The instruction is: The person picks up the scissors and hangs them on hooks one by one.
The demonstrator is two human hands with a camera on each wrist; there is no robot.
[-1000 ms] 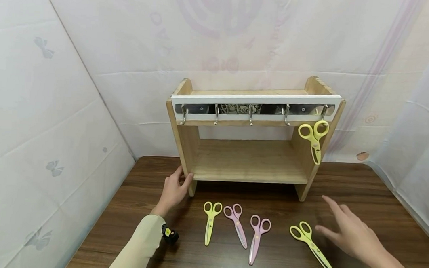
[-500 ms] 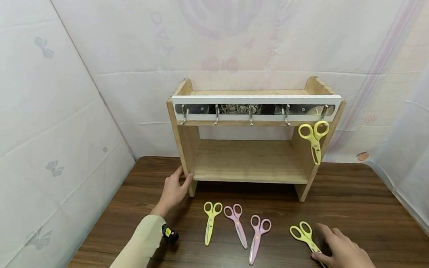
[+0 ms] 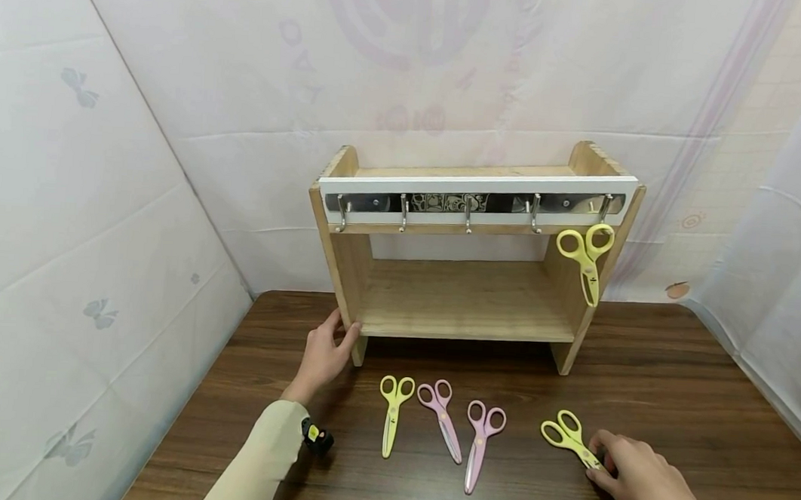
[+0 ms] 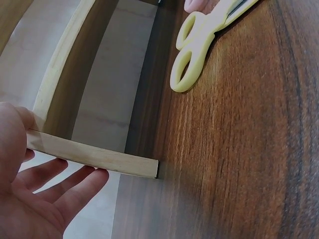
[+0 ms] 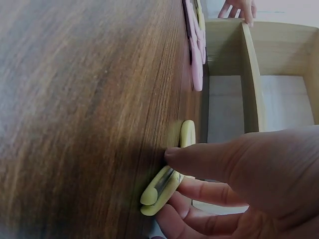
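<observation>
My left hand (image 3: 322,355) holds the lower left side panel of a wooden shelf (image 3: 466,299), thumb at its front edge and fingers along the outer face. In the left wrist view the same hand (image 4: 40,184) shows against the panel's edge (image 4: 99,154). At the right, my right hand (image 3: 643,474) pinches yellow scissors (image 3: 570,440) by the blades, handles pointing away towards the shelf. The right wrist view has the thumb on one side of these scissors (image 5: 162,191) and the fingers on the other. Other yellow scissors (image 3: 585,260) hang from the rightmost hook.
On the table (image 3: 261,454), in front of the shelf, lie yellow scissors (image 3: 392,416) and two pink pairs, one (image 3: 442,418) beside the other (image 3: 479,443). Several metal hooks (image 3: 469,214) line the white rail (image 3: 361,216). Sheeting (image 3: 212,81) stands behind and at the sides.
My right hand has come down from beside the scissors, and its thumb and fingers have closed on the blades. The left hand stays at the shelf's side panel.
</observation>
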